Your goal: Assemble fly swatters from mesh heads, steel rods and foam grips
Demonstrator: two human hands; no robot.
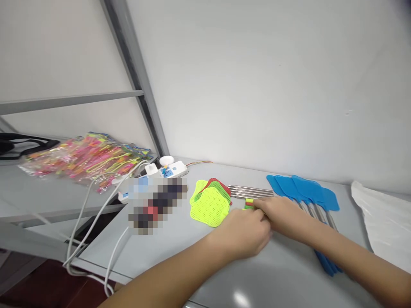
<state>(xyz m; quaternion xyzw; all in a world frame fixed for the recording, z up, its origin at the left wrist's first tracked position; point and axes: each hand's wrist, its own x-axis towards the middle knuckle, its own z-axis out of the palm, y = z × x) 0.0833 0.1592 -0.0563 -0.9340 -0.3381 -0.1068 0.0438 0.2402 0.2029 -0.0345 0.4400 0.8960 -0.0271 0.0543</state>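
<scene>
A small stack of mesh fly-swatter heads (210, 204), yellow-green on top with red beneath, lies on the grey table (160, 248). Their coloured necks (248, 202) point right, toward a few metal rods (250, 191). My left hand (245, 233) rests on the table with its fingers curled at the necks. My right hand (282, 216) reaches in from the right, fingers pinched on the same necks. What exactly each finger grips is hidden by the hands.
Several assembled blue fly swatters (305, 192) lie to the right under my right forearm. A white plastic bag (385, 222) sits at the far right. A power strip (170, 170) with white cables, a blurred object (156, 203) and bagged colourful items (86, 158) are at left.
</scene>
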